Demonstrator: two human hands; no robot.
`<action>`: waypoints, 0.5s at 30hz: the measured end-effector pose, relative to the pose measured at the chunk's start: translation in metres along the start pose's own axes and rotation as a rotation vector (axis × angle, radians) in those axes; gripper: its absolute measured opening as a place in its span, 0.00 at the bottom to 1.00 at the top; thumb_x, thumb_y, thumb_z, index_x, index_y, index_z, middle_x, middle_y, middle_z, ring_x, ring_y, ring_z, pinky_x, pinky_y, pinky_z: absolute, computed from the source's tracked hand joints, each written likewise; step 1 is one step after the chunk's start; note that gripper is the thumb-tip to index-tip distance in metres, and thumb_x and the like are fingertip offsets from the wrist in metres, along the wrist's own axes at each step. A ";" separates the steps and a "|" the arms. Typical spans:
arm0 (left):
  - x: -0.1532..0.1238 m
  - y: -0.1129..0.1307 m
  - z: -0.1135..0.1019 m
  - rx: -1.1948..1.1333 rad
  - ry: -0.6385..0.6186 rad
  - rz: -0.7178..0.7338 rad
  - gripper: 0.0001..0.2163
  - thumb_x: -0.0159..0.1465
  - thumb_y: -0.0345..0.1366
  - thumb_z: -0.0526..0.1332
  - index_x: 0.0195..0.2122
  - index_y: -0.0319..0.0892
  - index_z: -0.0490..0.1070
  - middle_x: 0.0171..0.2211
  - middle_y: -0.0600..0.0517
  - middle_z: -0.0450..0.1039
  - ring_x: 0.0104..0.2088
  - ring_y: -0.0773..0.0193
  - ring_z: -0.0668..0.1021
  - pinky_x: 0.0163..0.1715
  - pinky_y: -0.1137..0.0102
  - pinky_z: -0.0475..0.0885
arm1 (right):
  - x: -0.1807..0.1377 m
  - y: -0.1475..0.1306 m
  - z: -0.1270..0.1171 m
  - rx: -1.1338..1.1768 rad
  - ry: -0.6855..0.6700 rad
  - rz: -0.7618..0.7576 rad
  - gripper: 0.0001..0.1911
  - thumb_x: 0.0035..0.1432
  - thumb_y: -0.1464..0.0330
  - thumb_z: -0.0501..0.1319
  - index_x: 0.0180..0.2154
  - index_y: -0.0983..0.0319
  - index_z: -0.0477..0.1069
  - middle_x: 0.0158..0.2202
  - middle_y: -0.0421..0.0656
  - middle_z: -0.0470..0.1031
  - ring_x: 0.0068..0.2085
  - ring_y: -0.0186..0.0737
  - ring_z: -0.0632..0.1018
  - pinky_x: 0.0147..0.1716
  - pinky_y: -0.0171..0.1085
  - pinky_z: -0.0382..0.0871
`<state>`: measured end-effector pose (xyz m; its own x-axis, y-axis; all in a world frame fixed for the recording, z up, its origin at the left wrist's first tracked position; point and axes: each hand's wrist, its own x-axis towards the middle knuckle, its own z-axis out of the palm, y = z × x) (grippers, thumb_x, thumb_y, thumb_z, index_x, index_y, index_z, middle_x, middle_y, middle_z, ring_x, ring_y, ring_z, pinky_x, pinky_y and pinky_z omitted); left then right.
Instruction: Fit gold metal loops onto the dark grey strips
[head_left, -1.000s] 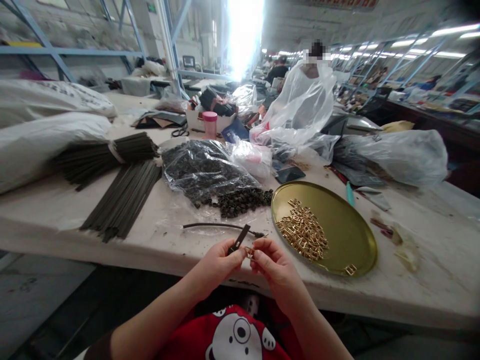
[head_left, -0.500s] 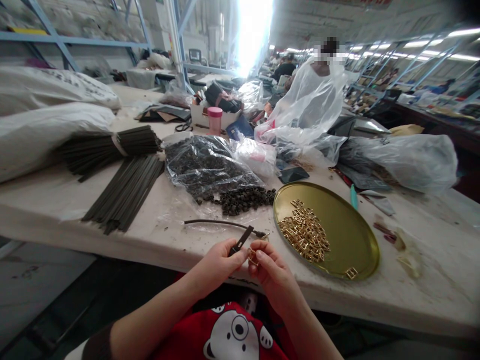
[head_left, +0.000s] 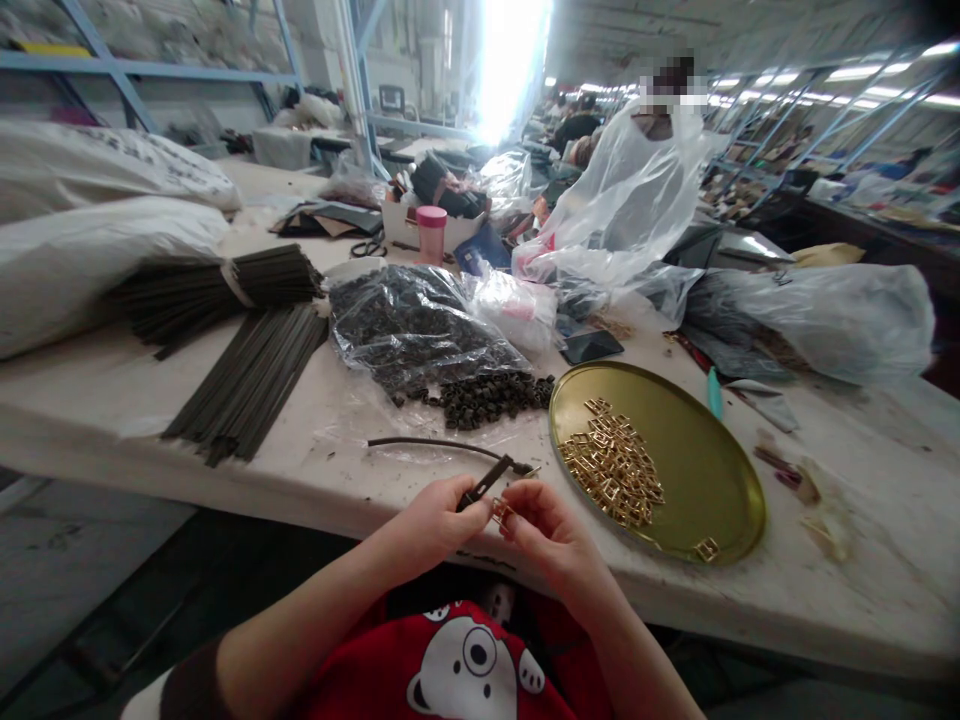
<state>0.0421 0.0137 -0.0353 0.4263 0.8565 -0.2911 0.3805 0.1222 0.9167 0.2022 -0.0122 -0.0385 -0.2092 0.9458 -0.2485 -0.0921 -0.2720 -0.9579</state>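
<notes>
Hardly anything moved since half a sec ago: both hands nudged up a hair toward the table edge, same grips. From where I'm watching it's a big factory hall with blue racks and a glare at the far end. One long, grubby white table (head_left: 862,560) runs across it. One person (head_left: 637,190) sits across it behind clear plastic.

There are two lots of dark strips (head_left: 247,385), one tied and one loose. One bag (head_left: 412,330) of dark beads has some spilled. One gold tray (head_left: 705,450) holds a heap (head_left: 611,465) too big to count, plus one stray (head_left: 705,548) by its near rim.

Left hand (head_left: 439,515) is pinched tight on a dark strap (head_left: 487,482). Right hand (head_left: 544,530) pinches one buckle (head_left: 501,512) at the strap's end, right over the table's near edge.
</notes>
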 end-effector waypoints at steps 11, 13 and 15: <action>0.005 0.002 -0.002 -0.096 -0.040 -0.024 0.16 0.58 0.42 0.52 0.36 0.34 0.72 0.33 0.49 0.73 0.35 0.59 0.72 0.34 0.70 0.65 | 0.005 0.011 0.000 -0.272 -0.044 -0.127 0.07 0.55 0.66 0.57 0.37 0.59 0.66 0.30 0.38 0.69 0.30 0.33 0.70 0.30 0.33 0.63; 0.004 0.002 -0.002 -0.134 -0.051 -0.008 0.16 0.59 0.42 0.52 0.36 0.35 0.71 0.34 0.49 0.73 0.36 0.59 0.72 0.35 0.70 0.65 | 0.004 0.014 0.002 -0.300 -0.030 -0.154 0.07 0.55 0.67 0.57 0.38 0.59 0.66 0.30 0.39 0.70 0.30 0.33 0.70 0.31 0.33 0.64; 0.004 0.002 -0.001 -0.163 -0.060 0.005 0.16 0.59 0.42 0.52 0.36 0.35 0.71 0.34 0.49 0.73 0.36 0.59 0.72 0.36 0.70 0.65 | 0.004 0.016 0.003 -0.325 -0.004 -0.158 0.07 0.54 0.68 0.57 0.38 0.59 0.65 0.29 0.38 0.70 0.29 0.33 0.70 0.29 0.33 0.64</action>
<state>0.0435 0.0179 -0.0342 0.4784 0.8262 -0.2976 0.2425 0.2014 0.9490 0.1971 -0.0132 -0.0543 -0.2214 0.9707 -0.0936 0.1906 -0.0510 -0.9803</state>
